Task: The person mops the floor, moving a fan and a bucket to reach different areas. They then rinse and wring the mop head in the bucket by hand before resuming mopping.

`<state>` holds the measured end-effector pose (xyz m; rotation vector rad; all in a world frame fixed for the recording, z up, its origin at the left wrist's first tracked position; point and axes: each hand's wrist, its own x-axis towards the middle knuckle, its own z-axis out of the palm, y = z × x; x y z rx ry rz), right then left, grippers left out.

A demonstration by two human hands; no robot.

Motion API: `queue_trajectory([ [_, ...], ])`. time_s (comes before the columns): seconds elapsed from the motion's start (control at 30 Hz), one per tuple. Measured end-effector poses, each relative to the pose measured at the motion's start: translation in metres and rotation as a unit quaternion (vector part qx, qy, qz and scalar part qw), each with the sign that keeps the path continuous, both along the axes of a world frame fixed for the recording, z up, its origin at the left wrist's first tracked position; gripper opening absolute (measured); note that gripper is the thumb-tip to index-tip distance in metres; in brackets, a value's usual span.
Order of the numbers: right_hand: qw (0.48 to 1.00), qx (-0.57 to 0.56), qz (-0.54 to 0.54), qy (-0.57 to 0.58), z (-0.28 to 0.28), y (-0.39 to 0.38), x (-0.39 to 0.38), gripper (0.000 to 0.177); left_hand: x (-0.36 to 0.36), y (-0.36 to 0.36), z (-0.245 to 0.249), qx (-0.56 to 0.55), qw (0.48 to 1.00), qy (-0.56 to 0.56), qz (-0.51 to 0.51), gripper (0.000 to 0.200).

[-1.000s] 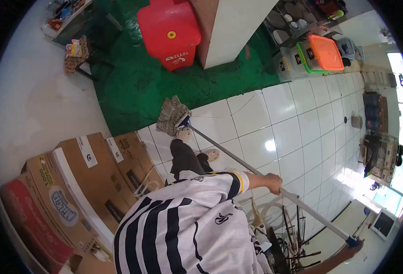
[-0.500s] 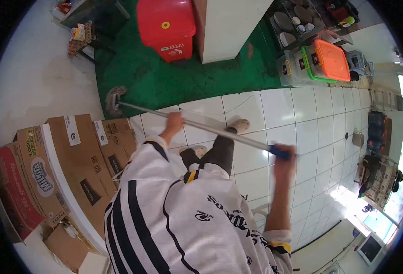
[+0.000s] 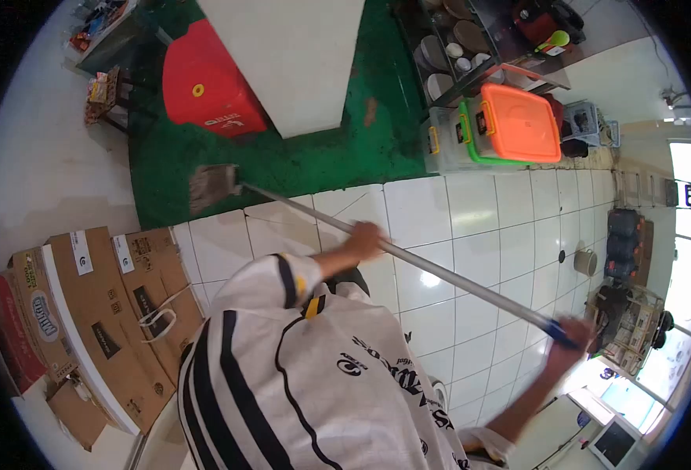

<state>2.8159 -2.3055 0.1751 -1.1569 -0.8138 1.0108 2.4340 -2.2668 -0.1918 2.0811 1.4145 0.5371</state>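
Observation:
A string mop with a grey head rests on the green floor at the left. Its long metal handle slants down to the right across my front. Around the middle of that handle my left hand is closed. At the far end, my right hand, slightly blurred, wraps the blue grip.
A red bin stands beside a white pillar. Plastic boxes with an orange lid sit below a dish rack. Cardboard boxes line the left. White tiles meet the green floor.
The mop head has moved right over the green floor. Both hands have shifted right with the handle, my right hand also lower. The view has turned, so the surroundings appear shifted left.

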Motion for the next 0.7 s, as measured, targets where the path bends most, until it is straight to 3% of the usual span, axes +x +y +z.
queue_trajectory([
  [0.07,0.992,0.068,0.062,0.091,0.104,-0.016,0.115,0.008,0.116,0.018,0.082,-0.049,0.991,-0.115,-0.04,0.01],
  [0.1,0.992,0.088,0.051,0.077,0.157,-0.027,0.139,0.009,0.16,0.035,0.138,-0.156,0.982,-0.069,-0.087,0.018],
  [0.13,0.993,0.102,0.029,0.042,0.203,-0.038,0.137,0.011,0.204,0.046,0.173,-0.188,0.97,-0.077,-0.13,0.028],
  [0.17,0.993,0.117,0.016,0.021,0.235,-0.042,0.143,0.013,0.236,0.054,0.19,-0.12,0.97,-0.119,-0.175,0.035],
  [0.2,0.992,0.125,0.009,0.019,0.256,-0.041,0.15,0.017,0.265,0.068,0.202,-0.126,0.96,-0.146,-0.201,0.034],
  [0.3,0.982,0.183,-0.02,-0.042,0.261,-0.028,0.209,0.026,0.353,0.104,0.209,-0.128,0.945,-0.174,-0.244,0.024],
  [0.33,0.989,0.131,-0.062,-0.032,0.267,-0.025,0.236,0.033,0.378,0.112,0.205,-0.127,0.943,-0.174,-0.253,0.021],
  [0.5,0.982,0.161,-0.102,0.003,0.207,0.029,0.381,0.034,0.462,0.145,0.173,-0.168,0.954,-0.127,-0.213,0.018],
  [0.57,0.991,0.129,-0.031,0.029,0.166,0.053,0.443,0.032,0.475,0.152,0.155,-0.185,0.957,-0.092,-0.202,0.016],
  [0.6,0.978,0.093,-0.181,0.048,0.141,0.071,0.431,0.031,0.47,0.157,0.143,-0.18,0.961,-0.066,-0.201,0.014],
  [0.63,0.981,0.095,-0.118,0.123,0.105,0.083,0.452,0.029,0.462,0.161,0.129,-0.179,0.97,-0.034,-0.161,0.012],
  [0.7,0.984,0.062,-0.085,0.141,0.036,0.107,0.437,0.029,0.434,0.169,0.097,-0.23,0.966,0.006,-0.116,0.011],
])
